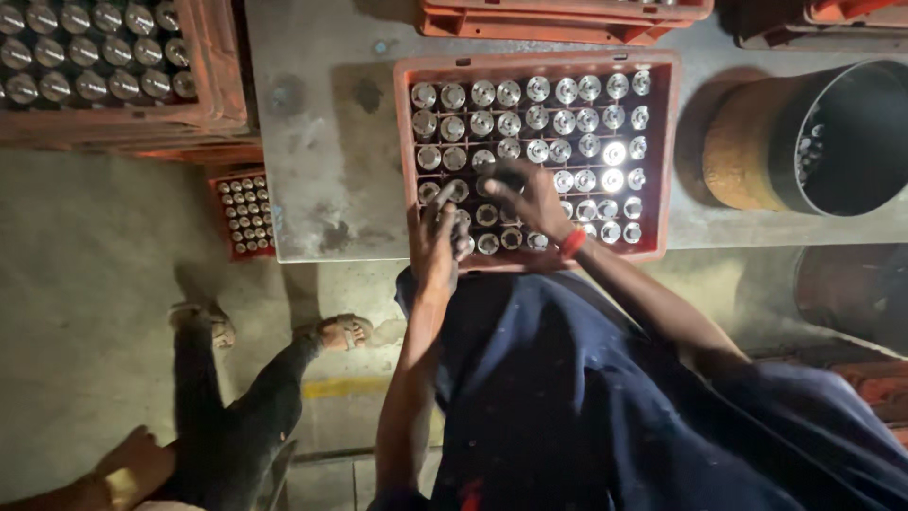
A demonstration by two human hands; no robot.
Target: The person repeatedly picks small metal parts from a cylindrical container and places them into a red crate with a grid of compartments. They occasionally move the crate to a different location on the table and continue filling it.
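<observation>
While both hands (pixel 492 213) work the red crate (pixel 667 142), a black drum (pixel 832 137) stands beside.

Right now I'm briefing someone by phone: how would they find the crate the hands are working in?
Find the grey metal table. The red crate of shiny metal cylinders sits at its near edge, under the left hand and right hand. Unlike the other crates, it alone lies on the tabletop.

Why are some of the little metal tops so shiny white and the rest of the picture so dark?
Head view: light glares off a few metal cylinders in the red crate, washing them white; the hands, left hand and right hand, look dim and slightly blurred; floor and corners sink into shadow.
</observation>
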